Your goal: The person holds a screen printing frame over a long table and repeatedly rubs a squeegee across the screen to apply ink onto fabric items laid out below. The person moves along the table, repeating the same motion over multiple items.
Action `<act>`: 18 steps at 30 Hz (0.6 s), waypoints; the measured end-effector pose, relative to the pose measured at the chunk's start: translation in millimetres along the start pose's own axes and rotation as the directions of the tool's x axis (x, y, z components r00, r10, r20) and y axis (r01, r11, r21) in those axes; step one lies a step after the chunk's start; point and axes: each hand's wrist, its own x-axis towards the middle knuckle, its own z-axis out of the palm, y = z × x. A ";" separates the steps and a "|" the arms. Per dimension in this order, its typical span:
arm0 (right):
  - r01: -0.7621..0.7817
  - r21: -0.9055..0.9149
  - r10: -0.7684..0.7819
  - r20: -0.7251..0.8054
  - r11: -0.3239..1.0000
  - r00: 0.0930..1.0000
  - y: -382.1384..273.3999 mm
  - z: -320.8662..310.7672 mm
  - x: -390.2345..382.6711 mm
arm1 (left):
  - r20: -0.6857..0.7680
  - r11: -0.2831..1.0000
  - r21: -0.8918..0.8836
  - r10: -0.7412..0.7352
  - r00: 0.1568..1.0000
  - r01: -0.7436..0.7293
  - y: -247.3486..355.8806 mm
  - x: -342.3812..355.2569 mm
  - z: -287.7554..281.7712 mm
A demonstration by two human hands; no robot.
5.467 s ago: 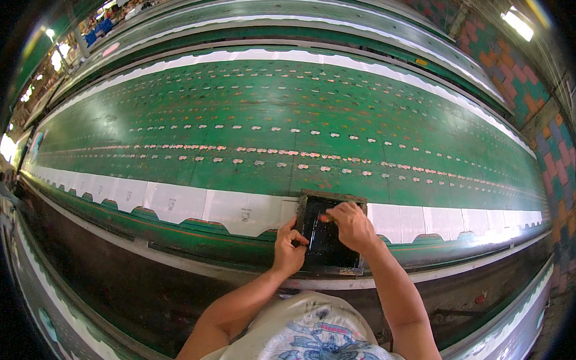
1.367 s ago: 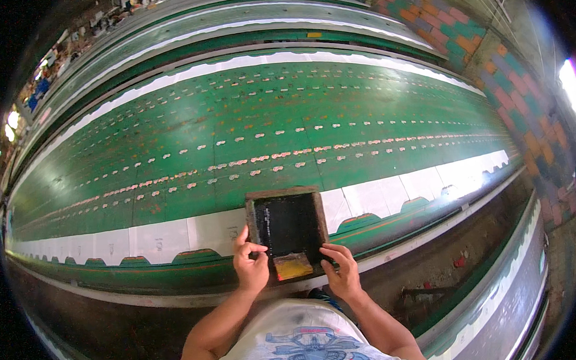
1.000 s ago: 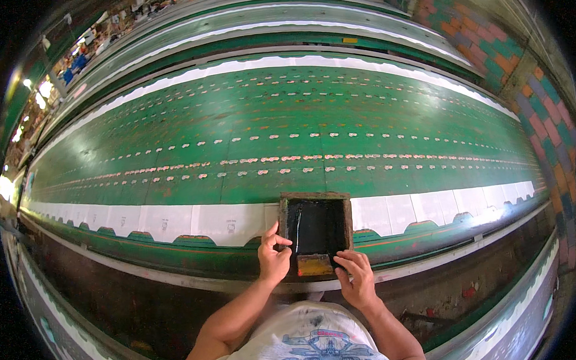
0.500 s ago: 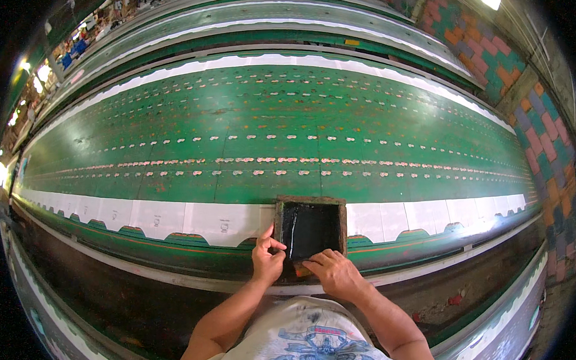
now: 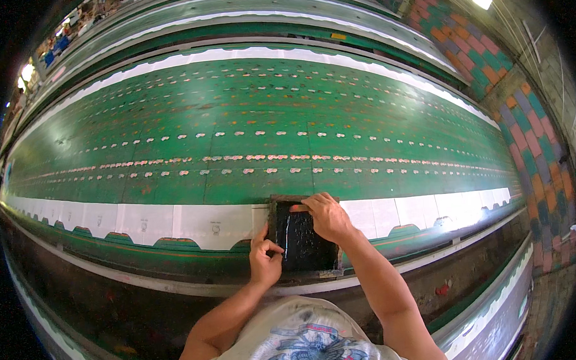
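Note:
A small dark-rimmed screen-printing frame (image 5: 300, 249) lies on the near edge of the long green table, over the row of white pieces. Its black mesh looks wet and shiny. My left hand (image 5: 264, 260) is closed on the frame's left side, thumb toward the inside. Near the far rim, my right hand (image 5: 327, 218) grips a squeegee (image 5: 297, 208), of which only a short orange-red end shows past the fingers. The nearest white piece (image 5: 200, 221) left of the frame bears a small dark print.
The green table (image 5: 250, 184) stretches far left and right, with rows of small pale spots. More white pieces (image 5: 419, 212) lie right of the frame. Other long tables stand beyond (image 5: 231, 10) and behind me. A patterned brick floor (image 5: 534, 152) runs along the right.
My right hand has moved from the frame's near edge to its far rim, carrying the squeegee. My left hand has stayed at the frame's left side. The view has shifted slightly.

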 end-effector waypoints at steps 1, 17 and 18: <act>-0.025 0.020 0.025 -0.015 0.999 1.000 0.2 1.5 0.9 | 0.003 1.000 0.001 0.006 1.000 -0.006 0.2 -0.5 0.3; 0.106 -0.033 -0.104 0.039 0.994 0.994 -61.6 13.0 -124.9 | -0.017 0.995 0.036 0.091 0.996 -0.091 -12.0 -4.4 3.4; 0.098 -0.033 -0.097 0.045 0.995 0.994 -64.3 10.6 -129.1 | -0.014 0.994 0.032 0.101 0.995 -0.100 -11.8 -4.6 3.8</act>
